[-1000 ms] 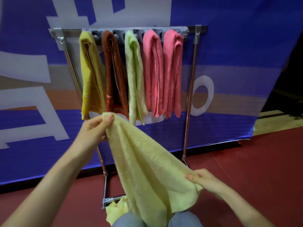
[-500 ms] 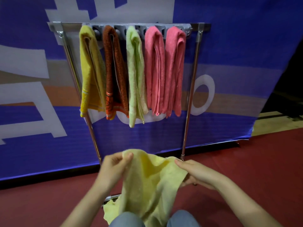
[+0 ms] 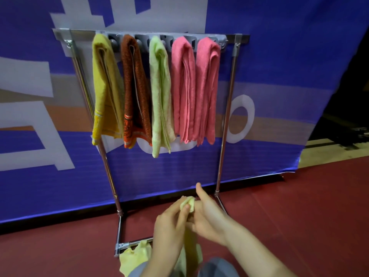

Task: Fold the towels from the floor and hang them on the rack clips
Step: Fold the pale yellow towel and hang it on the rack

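Against a blue printed banner [image 3: 279, 76], on a dark red floor [image 3: 299, 216], a metal rack [image 3: 225, 116] stands just beyond a person's two hands. Low and near, the left hand [image 3: 169, 224] pinches the top corner of a pale yellow towel [image 3: 188, 203] between thumb and fingers. The right hand [image 3: 207, 214] curls its fingers round the same bunched edge, thumb raised. Both hands cover much of the towel's upper part. Soft and creased, it hangs narrow from the grip toward grey-clad knees [image 3: 219, 266]. More pale yellow cloth [image 3: 133, 256] lies crumpled by the rack's near foot; whether it is the same piece cannot be told. Five folded towels hang side by side from the grey clips [image 3: 139, 42]: a mustard towel [image 3: 103, 92], a rust-brown towel [image 3: 135, 92], a light green towel [image 3: 159, 96], a left pink towel [image 3: 182, 92] and a right pink towel [image 3: 206, 90].
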